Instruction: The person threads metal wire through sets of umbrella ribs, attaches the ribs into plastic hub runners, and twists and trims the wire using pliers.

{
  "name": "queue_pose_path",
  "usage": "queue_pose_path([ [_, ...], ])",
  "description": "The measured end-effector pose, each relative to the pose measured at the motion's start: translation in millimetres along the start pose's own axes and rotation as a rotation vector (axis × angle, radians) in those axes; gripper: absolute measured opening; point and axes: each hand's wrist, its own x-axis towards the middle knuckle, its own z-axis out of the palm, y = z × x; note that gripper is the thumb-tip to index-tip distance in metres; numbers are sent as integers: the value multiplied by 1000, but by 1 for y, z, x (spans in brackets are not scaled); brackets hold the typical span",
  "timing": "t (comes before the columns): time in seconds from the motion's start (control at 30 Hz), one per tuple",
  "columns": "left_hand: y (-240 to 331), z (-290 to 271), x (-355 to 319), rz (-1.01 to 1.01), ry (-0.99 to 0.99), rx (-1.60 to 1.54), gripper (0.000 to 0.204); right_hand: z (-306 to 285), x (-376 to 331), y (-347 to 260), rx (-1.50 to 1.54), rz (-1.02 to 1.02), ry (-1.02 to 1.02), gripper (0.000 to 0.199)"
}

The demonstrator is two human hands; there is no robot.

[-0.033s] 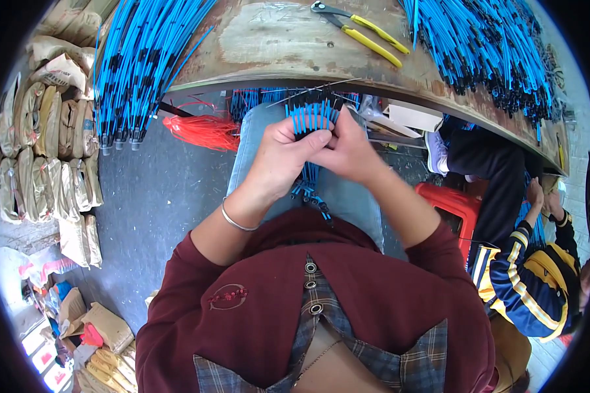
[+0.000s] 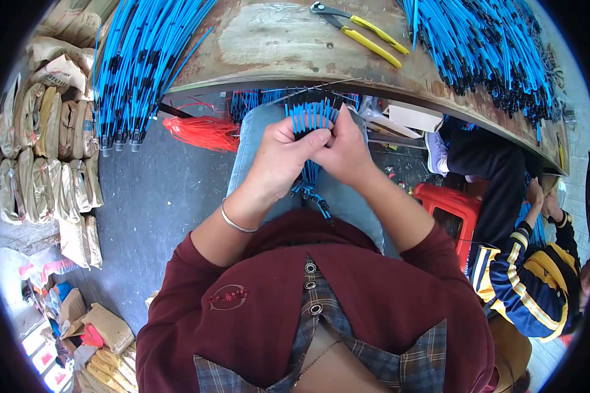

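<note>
Above my lap, both hands grip a bundle of thin blue cables with black fittings (image 2: 313, 118). My left hand (image 2: 283, 150) is closed round the bundle, its thumb lying across the front. Against the bundle's right side, my right hand (image 2: 345, 145) is closed too, its thumb up along the black parts and its other fingers mostly hidden. The bundle's tail (image 2: 311, 190) hangs below my hands, small black tips at its end. A thin dark rod (image 2: 331, 85) lies crosswise by the upper end, near the table edge.
Yellow-handled pliers (image 2: 367, 39) lie on the worn wooden table (image 2: 269, 39). Blue cable piles hang over its edge at left (image 2: 137, 72) and right (image 2: 491, 59). Red strands (image 2: 203, 133) hang beneath. At right are a red stool (image 2: 452, 203) and a seated co-worker (image 2: 531, 281); wrapped packages (image 2: 46, 150) stack at left.
My right forearm has shifted slightly left, and the right hand has turned a little against the bundle. My left hand and the cables stay in place.
</note>
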Motion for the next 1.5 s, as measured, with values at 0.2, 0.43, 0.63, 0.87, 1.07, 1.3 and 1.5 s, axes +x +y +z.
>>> queue_pose_path([
  [0.2, 5, -4, -9, -33, -18, -86, 28, 24, -5, 17, 120, -1, 147, 59],
  [0.43, 3, -11, -33, 371, 322, 258, 34, 27, -5, -1, -173, -171, 272, 57],
  [0.63, 26, -23, -1, 299, 257, 225, 14, 37, -2, -6, -102, -237, 263, 43],
  [0.87, 26, -39, 1, 226, 264, 490, 12, 43, 3, -2, -118, -252, 274, 41],
  [1.07, 111, -75, 16, 149, -277, 969, 25, 40, 11, 10, -88, -148, 212, 38],
  [1.3, 194, -51, 184, 269, 76, 1256, 30, 33, 24, 20, -44, -103, 176, 37],
  [1.5, 173, -108, 338, 330, -37, 2080, 36, 24, 28, 28, 1, -150, 149, 40],
])
